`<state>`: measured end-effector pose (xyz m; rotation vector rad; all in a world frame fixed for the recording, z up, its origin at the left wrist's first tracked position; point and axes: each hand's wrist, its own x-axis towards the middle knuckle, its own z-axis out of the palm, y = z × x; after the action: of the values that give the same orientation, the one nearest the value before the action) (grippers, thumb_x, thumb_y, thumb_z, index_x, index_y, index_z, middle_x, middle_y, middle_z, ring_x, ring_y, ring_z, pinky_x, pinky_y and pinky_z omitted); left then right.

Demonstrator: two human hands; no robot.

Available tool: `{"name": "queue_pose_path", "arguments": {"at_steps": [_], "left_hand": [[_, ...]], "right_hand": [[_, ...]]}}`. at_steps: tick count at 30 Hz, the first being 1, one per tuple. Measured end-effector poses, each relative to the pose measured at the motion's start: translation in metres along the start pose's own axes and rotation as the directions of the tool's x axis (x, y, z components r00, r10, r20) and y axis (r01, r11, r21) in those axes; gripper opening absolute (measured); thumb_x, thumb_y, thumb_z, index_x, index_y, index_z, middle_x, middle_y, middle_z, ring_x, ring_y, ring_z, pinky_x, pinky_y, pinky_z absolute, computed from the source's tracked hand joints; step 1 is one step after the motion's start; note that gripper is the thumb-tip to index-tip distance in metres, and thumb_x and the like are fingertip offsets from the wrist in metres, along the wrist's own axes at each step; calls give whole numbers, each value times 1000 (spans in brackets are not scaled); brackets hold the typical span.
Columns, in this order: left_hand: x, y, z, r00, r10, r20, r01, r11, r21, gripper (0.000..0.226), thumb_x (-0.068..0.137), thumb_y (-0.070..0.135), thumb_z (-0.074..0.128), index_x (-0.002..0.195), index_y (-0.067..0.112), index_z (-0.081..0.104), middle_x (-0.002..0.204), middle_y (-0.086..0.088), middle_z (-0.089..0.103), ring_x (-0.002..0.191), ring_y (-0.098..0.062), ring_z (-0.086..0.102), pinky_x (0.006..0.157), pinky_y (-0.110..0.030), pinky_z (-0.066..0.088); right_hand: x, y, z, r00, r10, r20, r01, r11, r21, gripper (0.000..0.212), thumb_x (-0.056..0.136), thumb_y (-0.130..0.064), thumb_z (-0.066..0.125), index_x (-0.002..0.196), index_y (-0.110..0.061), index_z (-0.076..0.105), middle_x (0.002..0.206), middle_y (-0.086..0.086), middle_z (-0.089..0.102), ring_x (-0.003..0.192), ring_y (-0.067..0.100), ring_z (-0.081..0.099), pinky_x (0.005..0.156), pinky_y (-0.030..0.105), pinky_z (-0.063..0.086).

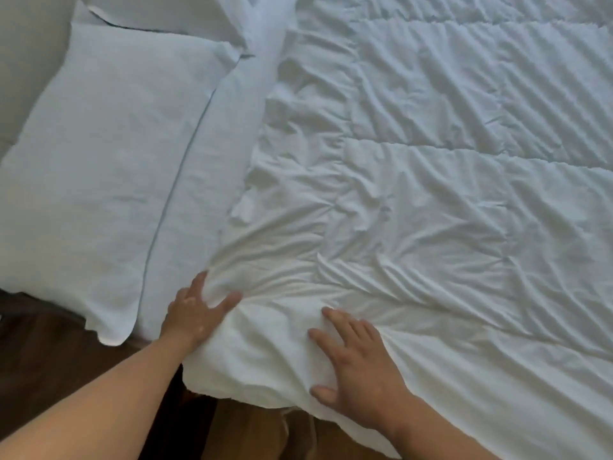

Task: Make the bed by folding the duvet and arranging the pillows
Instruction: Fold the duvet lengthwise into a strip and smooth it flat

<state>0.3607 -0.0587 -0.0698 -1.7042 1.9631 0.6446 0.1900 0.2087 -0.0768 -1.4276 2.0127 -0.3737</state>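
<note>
The duvet [431,194] lies spread and creased over most of the bed, reaching away to the right and to the far side. Its top edge runs from the near corner, by the hands, straight across the bed to the far side. That corner hangs a little over the bed's side, above the wooden floor [66,353].

The left hand [199,313] is at this corner, on the edge itself. Its thumb lies on top and a fold of cloth is bunched between thumb and fingers, with creases fanning out from it, so it seems to pinch the duvet rather than only press it. The right hand [351,356] lies just beside it, further along the near side, flat with its fingers spread, holding nothing.

Any fold would probably start from this edge and go rightward, away from the pillows, and the left hand is the nearer to it.

Left of the edge is a strip of bare sheet [215,144], then the near pillow [99,161], with a second pillow [185,14] beyond it.
</note>
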Motion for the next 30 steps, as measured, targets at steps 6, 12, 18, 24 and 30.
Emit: {"name": "queue_pose_path", "arguments": {"at_steps": [6, 12, 18, 24, 30], "left_hand": [[8, -31, 4, 969, 157, 191, -111, 967, -230, 103, 67, 77, 69, 147, 28, 28, 128, 1, 58, 117, -26, 58, 88, -31, 43], [11, -65, 1, 903, 381, 198, -314, 901, -300, 32, 93, 46, 61, 122, 34, 52, 105, 20, 63, 103, -7, 62, 83, -10, 42], [34, -101, -8, 883, 271, 383, -231, 962, -147, 71, 88, 58, 60, 148, 29, 34, 128, 2, 67, 118, -20, 62, 92, -23, 46], [89, 2, -84, 876, 331, 350, -290, 942, -167, 74, 66, 59, 71, 131, 33, 44, 118, 8, 58, 108, -12, 59, 93, -27, 49], [176, 207, -137, 954, 291, 68, -230, 862, -452, 78, 84, 62, 64, 146, 22, 37, 138, -1, 56, 122, -26, 56, 99, -35, 46]], "right_hand": [[81, -89, 47, 987, 16, 162, 13, 984, -176, 94, 49, -58, 70, 135, -28, 47, 132, 3, 50, 114, 29, 51, 88, 48, 48], [108, -125, 63, 995, -71, 69, 76, 995, -71, 40, 57, -34, 53, 96, -27, 56, 76, -10, 54, 51, 13, 54, 41, 25, 40], [106, -110, 137, 971, 191, 143, -178, 979, -101, 11, 78, -34, 59, 88, -30, 56, 56, -4, 40, 35, 19, 45, 31, 29, 32], [194, -106, -3, 985, 119, 125, -143, 968, 207, 56, 81, -58, 49, 134, -39, 45, 121, -10, 58, 112, 14, 60, 95, 31, 47], [327, 5, -146, 917, 269, -295, -279, 960, 9, 69, 85, -49, 64, 146, -26, 41, 150, -1, 42, 137, 22, 41, 112, 38, 37]]}}
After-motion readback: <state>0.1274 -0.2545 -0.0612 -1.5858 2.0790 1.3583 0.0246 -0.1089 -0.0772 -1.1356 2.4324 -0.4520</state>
